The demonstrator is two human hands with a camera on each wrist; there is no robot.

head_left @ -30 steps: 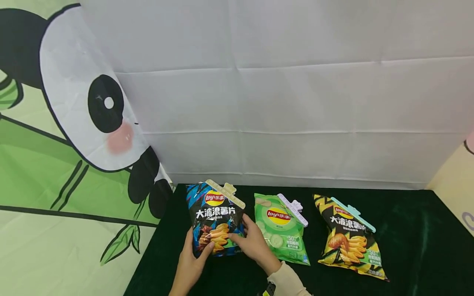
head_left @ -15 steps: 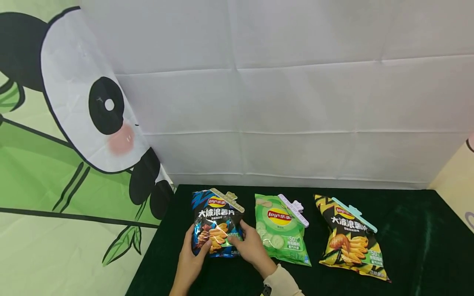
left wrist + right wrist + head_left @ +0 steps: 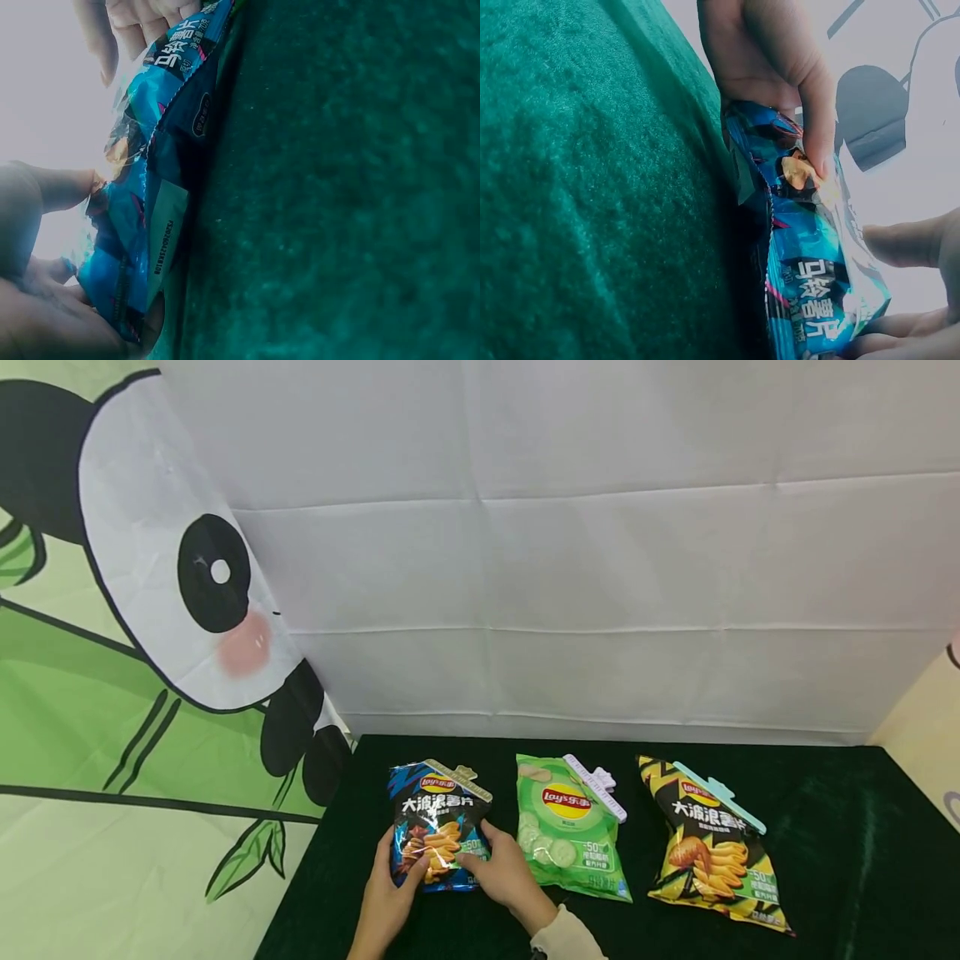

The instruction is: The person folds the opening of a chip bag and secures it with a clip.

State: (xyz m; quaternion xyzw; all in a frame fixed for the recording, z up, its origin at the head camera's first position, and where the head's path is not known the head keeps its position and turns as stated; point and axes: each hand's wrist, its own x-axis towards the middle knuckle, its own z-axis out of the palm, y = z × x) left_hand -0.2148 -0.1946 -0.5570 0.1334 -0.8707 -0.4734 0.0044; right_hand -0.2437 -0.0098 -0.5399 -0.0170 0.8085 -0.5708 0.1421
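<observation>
Both hands hold a blue and black Lay's chip bag point(image 3: 442, 827) by its lower sides. A pale yellow bag clip point(image 3: 457, 779) sits slanted across its top right corner. The left hand point(image 3: 388, 893) grips the left edge, thumb over the printed front. On the opposite edge, the right hand point(image 3: 513, 878) grips with its thumb on the front too. The left wrist view shows the bag's bottom seam point(image 3: 154, 139) close over the dark green cloth. From the right wrist, the bag point(image 3: 802, 225) appears between both hands, its lower face turned toward the camera.
Right of the held bag lies a green Lay's chip bag point(image 3: 566, 835) with a lilac clip point(image 3: 596, 787). Farther right is a yellow and black chip bag point(image 3: 712, 852) with a pale blue clip point(image 3: 720, 796). Dark green cloth point(image 3: 840, 835) covers the table, and a white backdrop point(image 3: 600, 568) hangs behind.
The blue bag's top edge and clip have come down and toward the person, with both hands keeping their grip. The green and yellow bags stay put.
</observation>
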